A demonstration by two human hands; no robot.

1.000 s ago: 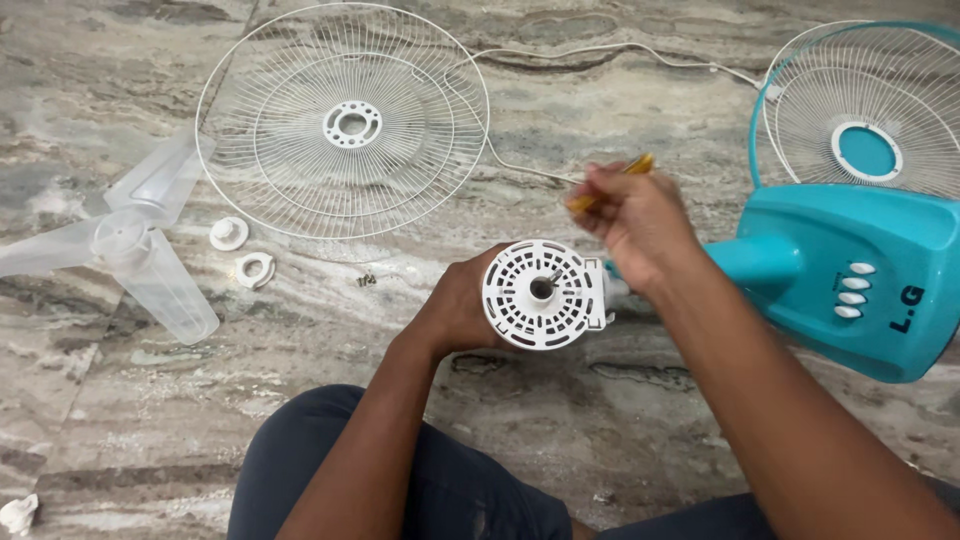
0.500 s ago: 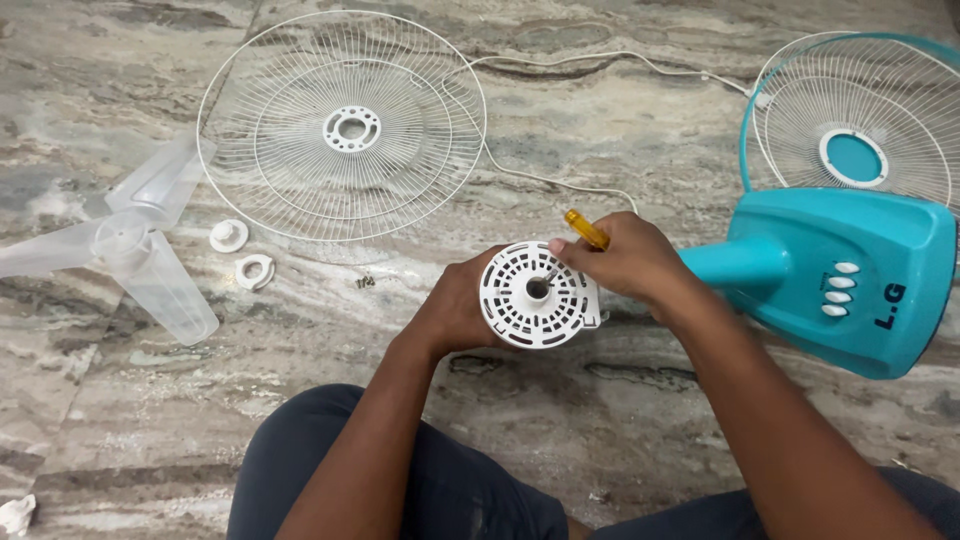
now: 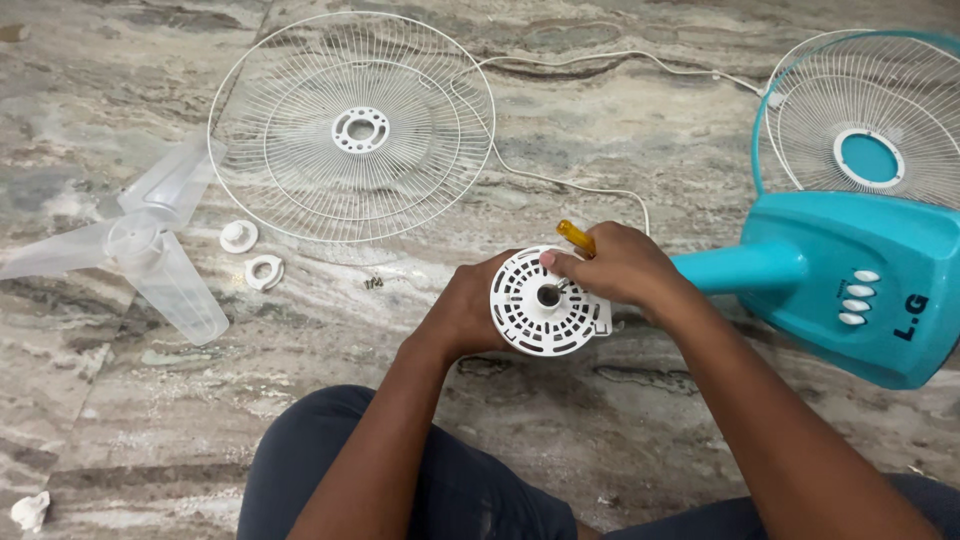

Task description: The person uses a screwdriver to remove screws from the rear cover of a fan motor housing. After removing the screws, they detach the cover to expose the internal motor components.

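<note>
Grip of the right hand is being kept clenched around a yellow-handled screwdriver, whose handle is sticking out up and to the left while its metal tip is being pointed down and leftward into the centre hole of the white motor cover. That round, slotted cover is being held face-up from its left edge by the left hand, just above the marble floor and beside the teal fan body. The tool's long axis is being slanted steeply toward the cover's middle, with the right hand the nearer one. Compared with a second ago, the screwdriver is being brought down from above the cover to its hub, and the whole view is being shifted slightly rightward.
</note>
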